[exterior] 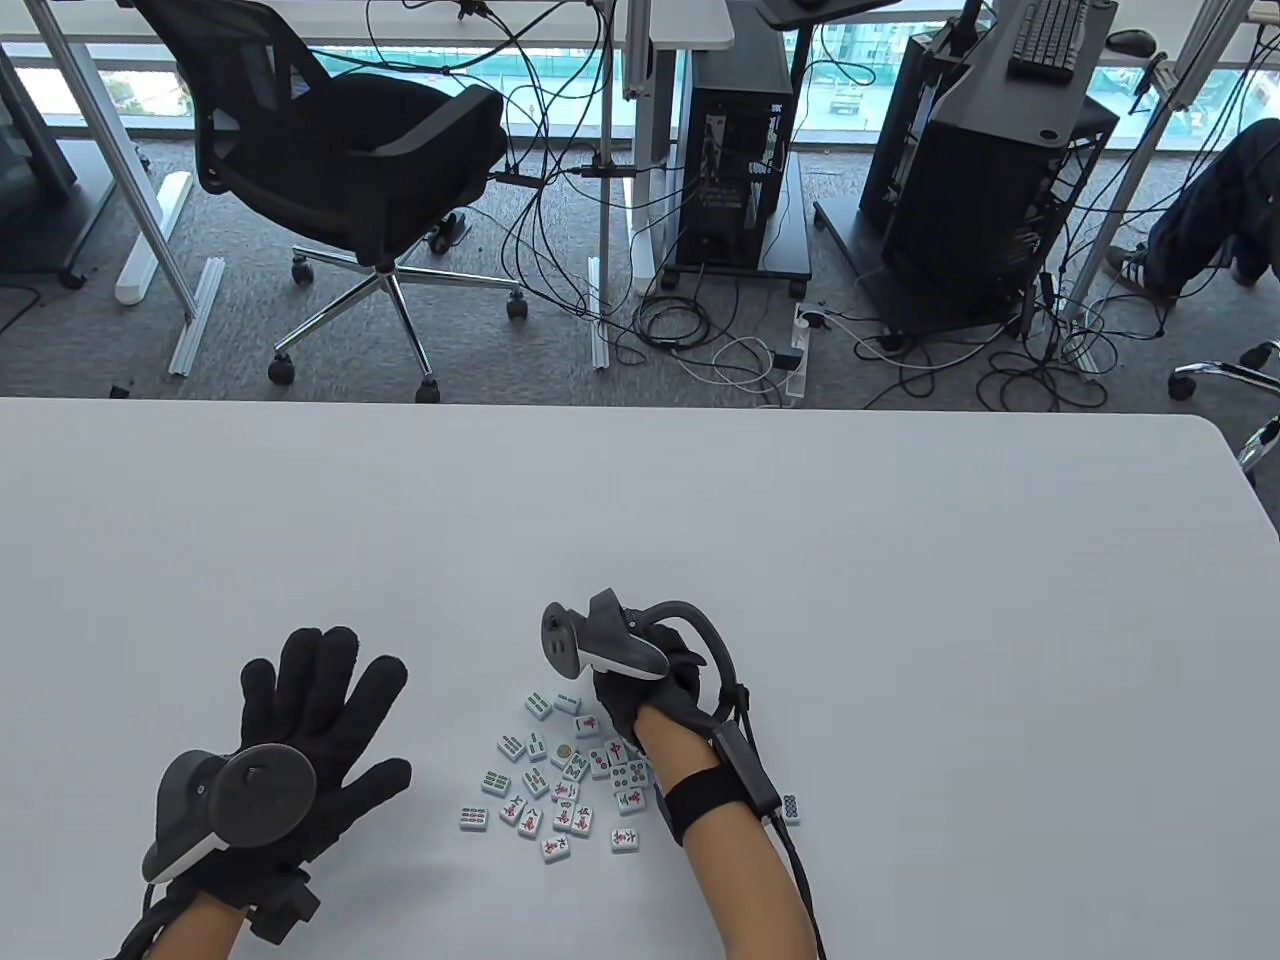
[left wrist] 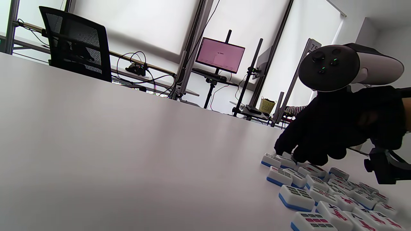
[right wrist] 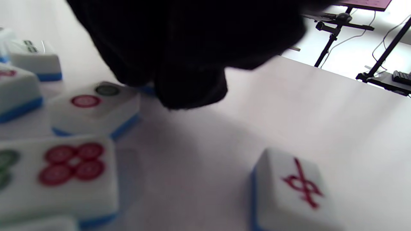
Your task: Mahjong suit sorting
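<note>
Several white, blue-backed mahjong tiles [exterior: 560, 785] lie face up in a loose cluster near the table's front edge. My right hand [exterior: 628, 706] hangs over the cluster's far right side with its fingers curled down. In the left wrist view its fingertips [left wrist: 290, 155] touch the farthest tiles [left wrist: 273, 159]. In the right wrist view the gloved fingers [right wrist: 189, 73] cover what lies under them, so I cannot tell if a tile is gripped. My left hand [exterior: 310, 700] lies flat and spread on the table, left of the tiles, holding nothing.
One tile [exterior: 791, 808] lies alone to the right of my right forearm. The right wrist view shows a red-marked tile [right wrist: 289, 189] apart from circle tiles [right wrist: 93, 106]. The white table [exterior: 640, 520] stretches beyond the tiles. An office chair [exterior: 350, 170] stands past its far edge.
</note>
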`<state>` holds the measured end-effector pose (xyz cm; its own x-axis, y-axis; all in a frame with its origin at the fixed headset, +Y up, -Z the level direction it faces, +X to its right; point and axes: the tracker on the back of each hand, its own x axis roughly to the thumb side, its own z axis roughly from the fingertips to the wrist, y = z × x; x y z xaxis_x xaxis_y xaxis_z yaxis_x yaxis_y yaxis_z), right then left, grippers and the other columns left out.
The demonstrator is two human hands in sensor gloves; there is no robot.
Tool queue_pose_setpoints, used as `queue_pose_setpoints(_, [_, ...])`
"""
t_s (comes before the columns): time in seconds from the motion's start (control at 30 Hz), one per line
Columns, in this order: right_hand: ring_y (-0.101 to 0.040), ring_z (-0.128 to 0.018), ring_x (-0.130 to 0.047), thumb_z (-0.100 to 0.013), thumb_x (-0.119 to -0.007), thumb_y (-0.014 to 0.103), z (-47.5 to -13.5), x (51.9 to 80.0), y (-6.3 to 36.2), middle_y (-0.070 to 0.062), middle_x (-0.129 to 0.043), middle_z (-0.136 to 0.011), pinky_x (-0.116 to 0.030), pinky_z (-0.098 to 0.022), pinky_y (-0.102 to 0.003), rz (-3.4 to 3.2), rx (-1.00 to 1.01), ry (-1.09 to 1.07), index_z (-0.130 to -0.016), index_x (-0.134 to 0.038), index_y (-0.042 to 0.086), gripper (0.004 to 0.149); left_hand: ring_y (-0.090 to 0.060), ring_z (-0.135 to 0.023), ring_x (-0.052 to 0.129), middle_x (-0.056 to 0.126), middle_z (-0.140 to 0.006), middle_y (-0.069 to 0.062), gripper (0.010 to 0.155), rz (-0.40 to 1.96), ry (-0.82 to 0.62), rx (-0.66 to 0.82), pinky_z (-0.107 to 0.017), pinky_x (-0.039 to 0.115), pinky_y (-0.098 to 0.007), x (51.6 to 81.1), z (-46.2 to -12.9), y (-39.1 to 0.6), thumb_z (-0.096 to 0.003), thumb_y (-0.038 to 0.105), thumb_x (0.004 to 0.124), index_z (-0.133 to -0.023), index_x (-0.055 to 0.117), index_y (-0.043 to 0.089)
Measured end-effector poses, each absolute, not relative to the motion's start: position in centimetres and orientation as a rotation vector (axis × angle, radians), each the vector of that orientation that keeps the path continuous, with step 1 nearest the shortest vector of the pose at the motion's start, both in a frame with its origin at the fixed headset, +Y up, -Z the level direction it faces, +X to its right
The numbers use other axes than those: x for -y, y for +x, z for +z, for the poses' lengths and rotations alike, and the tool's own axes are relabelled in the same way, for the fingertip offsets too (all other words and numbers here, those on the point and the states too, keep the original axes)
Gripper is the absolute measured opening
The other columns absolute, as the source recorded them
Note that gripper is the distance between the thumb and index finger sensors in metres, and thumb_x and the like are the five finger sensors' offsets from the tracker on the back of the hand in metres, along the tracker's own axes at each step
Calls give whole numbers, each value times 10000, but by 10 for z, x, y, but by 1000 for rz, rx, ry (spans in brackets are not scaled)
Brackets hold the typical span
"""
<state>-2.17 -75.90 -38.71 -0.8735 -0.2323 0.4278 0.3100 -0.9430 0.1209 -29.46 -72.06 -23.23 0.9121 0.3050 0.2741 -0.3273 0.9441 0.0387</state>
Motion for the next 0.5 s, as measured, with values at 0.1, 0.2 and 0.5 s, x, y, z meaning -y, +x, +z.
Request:
queue_pose_setpoints(0.1, [-159,-204,-917,-429,-839,305,-384,755,-19,-32,-989,-504,-815,-161,-280,-2735,193,-660,-897,-780,279,473,-78,-1125,-180,-122,-1163,248,798,323,78,270,-800,-98,-441,722,-233,-294,-431,821,507,-1096,146,567])
queue_pose_setpoints(0.2, [-147,-188,-914,-432,-826,335,-385,748,-17,-28,-986,-486,-814,-143,-271,-2815,181,-626,-931,-740,203,523,-80,-1125,-180,-121,-1164,244,797,314,72,271,-800,-97,-441,722,-233,-293,-433,821,506,-1097,146,565])
queue_pose_setpoints(0.5, [-163,-131,-896,-413,-809,523,-404,755,-28,-77,-988,-428,-792,-96,-283,-2874,512,-277,-862,-828,59,646,-79,-1125,-181,-121,-1164,246,797,322,88,265,-799,-99,-440,719,-231,-294,-433,819,508,-1097,148,565])
